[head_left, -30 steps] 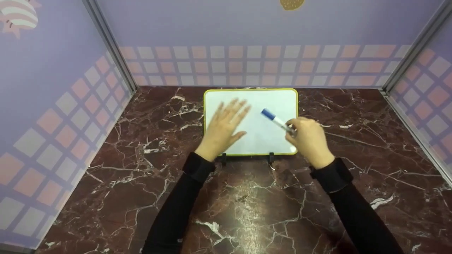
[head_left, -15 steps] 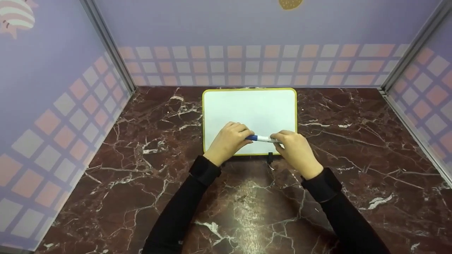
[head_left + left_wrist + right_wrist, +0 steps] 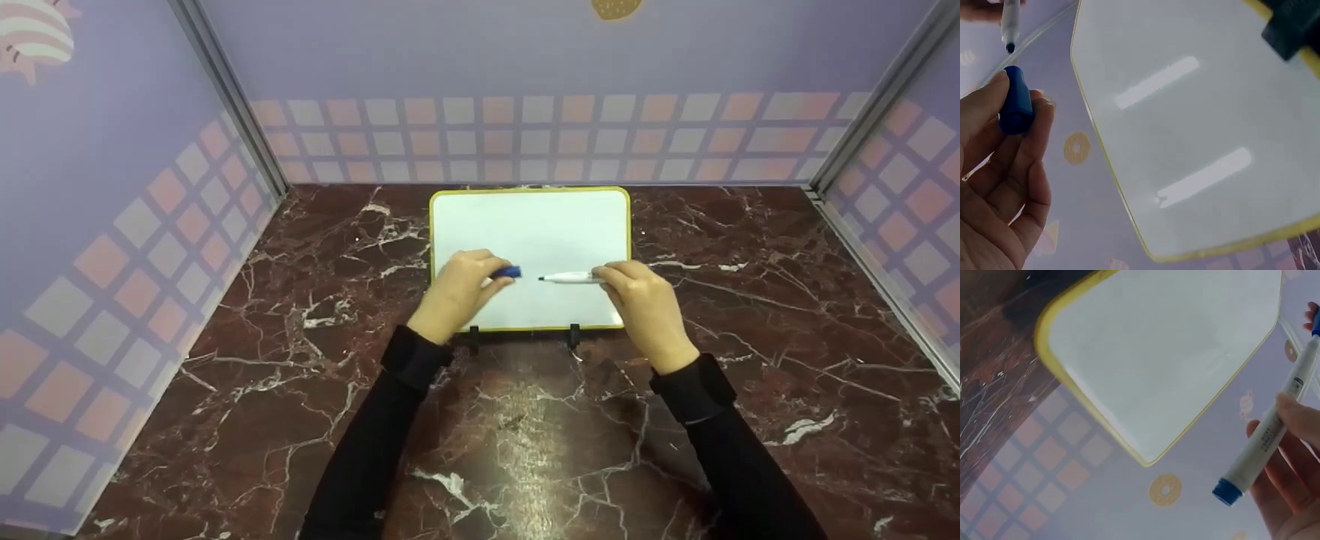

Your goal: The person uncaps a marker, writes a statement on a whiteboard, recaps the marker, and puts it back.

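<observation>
A white marker (image 3: 571,277) with a dark tip is pinched in my right hand (image 3: 646,304), its tip pointing left. My left hand (image 3: 457,292) pinches the blue marker cap (image 3: 1016,104) between thumb and fingers. A small gap separates cap and tip. The right wrist view shows the barrel of the marker (image 3: 1264,439) with its blue end plug and small print. Both hands are in front of a whiteboard (image 3: 529,225) with a yellow rim; its surface bears no marks that I can see.
Black feet (image 3: 574,335) hold the board's lower edge on the dark red marbled table (image 3: 337,420). Purple panels with a pink and white check pattern (image 3: 540,139) enclose the back and both sides.
My left hand came down from its spread position over the board and took hold of the cap. The cap has come off, and my hands have moved apart, baring the marker's tip.
</observation>
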`<action>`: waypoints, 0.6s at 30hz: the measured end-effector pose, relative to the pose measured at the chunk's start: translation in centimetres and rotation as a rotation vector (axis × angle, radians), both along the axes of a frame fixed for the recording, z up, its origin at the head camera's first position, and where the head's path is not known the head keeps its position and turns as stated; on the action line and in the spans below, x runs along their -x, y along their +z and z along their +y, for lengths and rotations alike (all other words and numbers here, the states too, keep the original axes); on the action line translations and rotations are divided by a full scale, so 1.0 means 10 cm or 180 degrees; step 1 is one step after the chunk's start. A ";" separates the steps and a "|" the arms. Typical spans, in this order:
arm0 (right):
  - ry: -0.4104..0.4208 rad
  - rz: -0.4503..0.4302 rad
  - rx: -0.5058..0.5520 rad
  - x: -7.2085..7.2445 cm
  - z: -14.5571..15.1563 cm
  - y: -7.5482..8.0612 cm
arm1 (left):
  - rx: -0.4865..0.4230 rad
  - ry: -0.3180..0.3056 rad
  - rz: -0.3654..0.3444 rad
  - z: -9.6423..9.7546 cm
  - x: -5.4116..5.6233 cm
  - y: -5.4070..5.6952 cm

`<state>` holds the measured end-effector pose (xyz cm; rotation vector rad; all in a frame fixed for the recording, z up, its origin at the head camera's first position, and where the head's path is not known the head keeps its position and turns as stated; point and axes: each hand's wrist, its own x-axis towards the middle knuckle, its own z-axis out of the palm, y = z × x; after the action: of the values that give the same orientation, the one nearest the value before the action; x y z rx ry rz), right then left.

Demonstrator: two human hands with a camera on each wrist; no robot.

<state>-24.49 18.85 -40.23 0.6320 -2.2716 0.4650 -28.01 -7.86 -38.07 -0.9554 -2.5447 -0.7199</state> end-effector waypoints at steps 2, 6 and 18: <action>-0.0059 0.0033 0.0068 0.01 0.05 0.01 | -0.0131 0.0266 -0.0073 -0.13 0.03 0.06; -0.0128 0.0040 0.0131 0.02 0.13 0.04 | -0.0323 0.1001 -0.0024 -0.43 0.10 0.13; -0.0097 -0.0045 0.0134 0.03 0.17 0.05 | 0.0446 0.2584 -0.1317 -1.17 0.28 -0.16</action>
<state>-24.74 20.52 -39.78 0.5739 -2.2753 0.5027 -30.79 -19.51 -39.65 0.2714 -2.9955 -0.5147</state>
